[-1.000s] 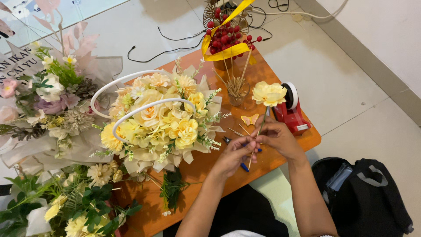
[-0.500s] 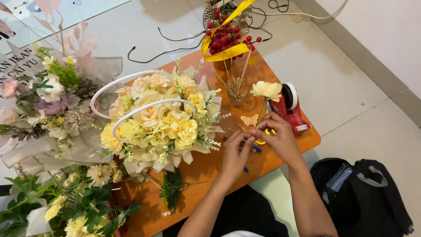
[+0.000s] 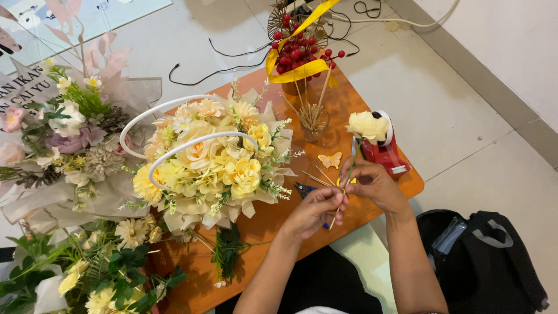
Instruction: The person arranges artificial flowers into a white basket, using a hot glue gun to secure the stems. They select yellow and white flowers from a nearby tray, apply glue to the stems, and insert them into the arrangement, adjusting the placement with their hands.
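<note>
Fingers [image 3: 342, 204] of the left hand [image 3: 314, 212] pinch the lower end of a thin wooden stick, while the right hand [image 3: 375, 183] closes its fingers round the same stick higher up, just under a pale yellow flower [image 3: 367, 125] that stands at its tip. Both hands meet over the near edge of the orange surface [image 3: 264, 224], close together and almost touching.

Seen from the head camera, a red tape dispenser [image 3: 386, 154] sits right behind the flower. A small yellow paper butterfly [image 3: 329, 160] lies on the surface just left of the hands, and blue-handled scissors [image 3: 304, 189] rest beside the left hand. Farther back stands a glass cup of sticks [image 3: 314, 121], and behind it a bunch of red berries [image 3: 296, 49] tied with yellow ribbon. A big yellow bouquet [image 3: 212, 166] with white hoop handles fills the left half of the surface. More bouquets lie on the floor to the left, and a black bag [image 3: 485, 264] sits on the floor at the right.
</note>
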